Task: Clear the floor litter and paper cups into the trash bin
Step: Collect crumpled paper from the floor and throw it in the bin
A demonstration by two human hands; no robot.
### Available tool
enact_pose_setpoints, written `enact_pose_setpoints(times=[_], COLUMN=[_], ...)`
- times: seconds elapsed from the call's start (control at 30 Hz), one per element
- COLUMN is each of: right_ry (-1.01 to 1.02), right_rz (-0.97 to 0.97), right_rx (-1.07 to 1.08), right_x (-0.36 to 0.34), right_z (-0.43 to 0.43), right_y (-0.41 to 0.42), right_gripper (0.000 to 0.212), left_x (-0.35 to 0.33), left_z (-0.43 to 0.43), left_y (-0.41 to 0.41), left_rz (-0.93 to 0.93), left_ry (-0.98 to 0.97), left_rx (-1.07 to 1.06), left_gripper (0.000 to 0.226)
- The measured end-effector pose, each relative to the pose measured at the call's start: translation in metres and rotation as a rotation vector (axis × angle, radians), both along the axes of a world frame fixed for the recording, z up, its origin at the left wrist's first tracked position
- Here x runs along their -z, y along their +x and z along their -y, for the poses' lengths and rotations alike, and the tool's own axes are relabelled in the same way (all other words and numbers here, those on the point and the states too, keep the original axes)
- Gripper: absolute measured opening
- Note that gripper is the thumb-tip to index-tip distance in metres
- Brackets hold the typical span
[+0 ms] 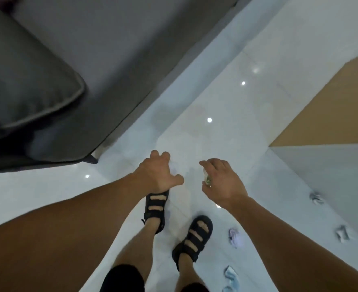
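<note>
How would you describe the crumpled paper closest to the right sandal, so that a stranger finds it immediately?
Start at the glossy white floor, then find the person's right sandal. Just to its right, not touching it, lies the lilac paper wad. The light blue wad lies nearer the person and the grey wads farther right; only this one is lilac-white.
</note>
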State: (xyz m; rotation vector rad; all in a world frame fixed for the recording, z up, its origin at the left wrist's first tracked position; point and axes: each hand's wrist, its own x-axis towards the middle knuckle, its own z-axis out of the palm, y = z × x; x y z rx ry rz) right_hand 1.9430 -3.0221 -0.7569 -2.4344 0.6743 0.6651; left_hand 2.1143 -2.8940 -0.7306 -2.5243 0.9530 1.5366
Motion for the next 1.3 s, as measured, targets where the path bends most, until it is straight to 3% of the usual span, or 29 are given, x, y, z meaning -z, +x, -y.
enact_pose_setpoints(times=[0.37, 0.53, 0.83, 1.07, 1.3], right_ry=[-0.027, -0.041, -0.024, 0.062, 0.124], right_rz=[0.159, 0.146, 0.165, 0.222, 0.266], right_rx=[-0.256, -0.545, -0.934, -1.23, -1.467], right_x=[-0.267, -0.341, -0.411, -0.447, -0.467], right_z=[-0.104, -0.201, -0.457, -0.697, -0.868], right_y=[0.091, 0.128, 0.204, 0.238, 0.283], right_gripper=[0.062, 0.058, 0.059, 0.058, 0.058], left_x=[-0.253, -0.323, -0.374, -0.423, -0.443], left_z=[-0.164, -0.286, -0.54, -0.757, -0.899], left_y=[0.006, -0.008, -0.026, -0.041, -0.031], left_rz=[0.146, 0.159, 0.221, 0.435, 0.545], left_ry=[-0.223, -0.258, -0.28, -0.227, -0.185], left_rx=[-0.405, -0.681, -1.093, -1.435, -1.686], left_gripper=[0.032, 0.026, 0.032, 0.035, 0.033])
